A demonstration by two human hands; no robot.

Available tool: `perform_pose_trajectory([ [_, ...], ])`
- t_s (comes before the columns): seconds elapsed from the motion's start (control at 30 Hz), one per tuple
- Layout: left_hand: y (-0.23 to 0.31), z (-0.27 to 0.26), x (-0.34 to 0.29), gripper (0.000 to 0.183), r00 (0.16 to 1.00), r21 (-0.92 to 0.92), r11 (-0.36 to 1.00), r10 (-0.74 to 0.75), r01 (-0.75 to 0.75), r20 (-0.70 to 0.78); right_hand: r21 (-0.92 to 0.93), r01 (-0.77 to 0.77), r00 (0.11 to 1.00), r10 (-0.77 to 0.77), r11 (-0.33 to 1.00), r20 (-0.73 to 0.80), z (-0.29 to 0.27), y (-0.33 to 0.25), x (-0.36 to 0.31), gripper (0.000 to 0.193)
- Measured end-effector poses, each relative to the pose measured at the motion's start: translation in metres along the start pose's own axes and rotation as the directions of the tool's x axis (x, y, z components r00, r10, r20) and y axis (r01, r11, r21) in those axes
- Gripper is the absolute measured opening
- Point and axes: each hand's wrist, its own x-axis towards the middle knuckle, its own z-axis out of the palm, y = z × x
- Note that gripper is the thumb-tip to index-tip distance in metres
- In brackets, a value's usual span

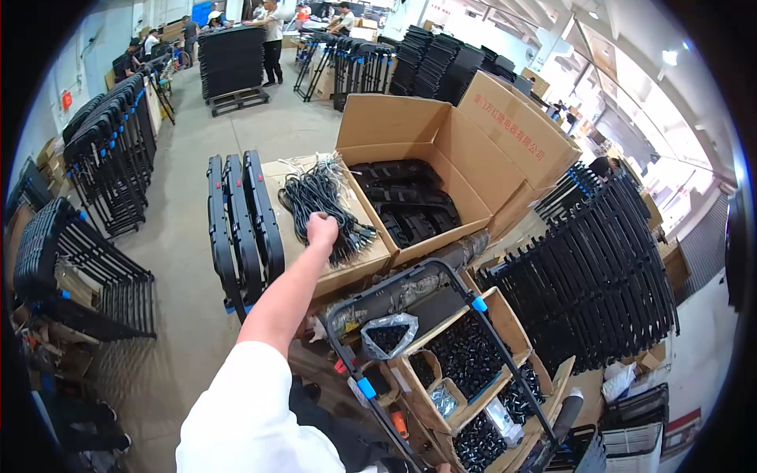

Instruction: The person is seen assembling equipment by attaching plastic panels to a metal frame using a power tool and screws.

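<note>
My left hand [322,229] reaches out over a heap of black cables [347,206] with pale ends. Its fingers are closed on a black cable at the near side of the heap. The cables lie on a flat cardboard surface [292,169]. A black tubular frame [394,285] with blue clips slants in front of me across the parts boxes. Only a sliver of my right hand [444,467] shows at the bottom edge, beside the frame's lower end; its fingers are mostly hidden.
An open carton [481,193] of black plastic parts [406,201] adjoins the cables. Three long black panels [244,221] stand left of them. Cardboard bins [465,355] hold black fasteners, near an orange tool [399,424]. Stacked frames [591,268] stand right; people [272,39] work far off.
</note>
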Motion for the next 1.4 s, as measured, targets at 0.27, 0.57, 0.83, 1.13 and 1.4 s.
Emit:
perform_pose_trajectory([
  [0.27,0.027,0.005,0.075,0.044,0.953,0.345,0.905,-0.293,0.250,0.078,-0.389,-0.146,0.989,0.136,0.909,-0.054,-0.031,-0.077,0.002,0.052],
  [0.57,0.027,0.011,0.080,0.044,0.931,0.267,0.922,-0.196,0.282,-0.309,-0.656,-0.091,0.933,0.295,0.749,0.207,-0.003,-0.033,0.008,0.029],
  [0.83,-0.006,0.000,0.109,0.036,0.887,0.375,0.805,-0.393,0.459,-0.242,-0.656,-0.132,0.866,0.408,0.743,0.287,-0.013,-0.055,0.015,0.029],
  [1.13,-0.062,0.009,0.164,0.038,0.875,0.342,0.814,-0.482,0.470,-0.055,-0.546,-0.234,0.862,0.432,0.804,0.267,0.012,0.003,0.023,0.034],
  [1.4,0.017,-0.015,0.111,0.039,0.854,0.149,0.846,-0.483,0.512,-0.194,-0.525,-0.166,0.887,0.359,0.834,0.291,-0.016,-0.031,0.031,0.051],
])
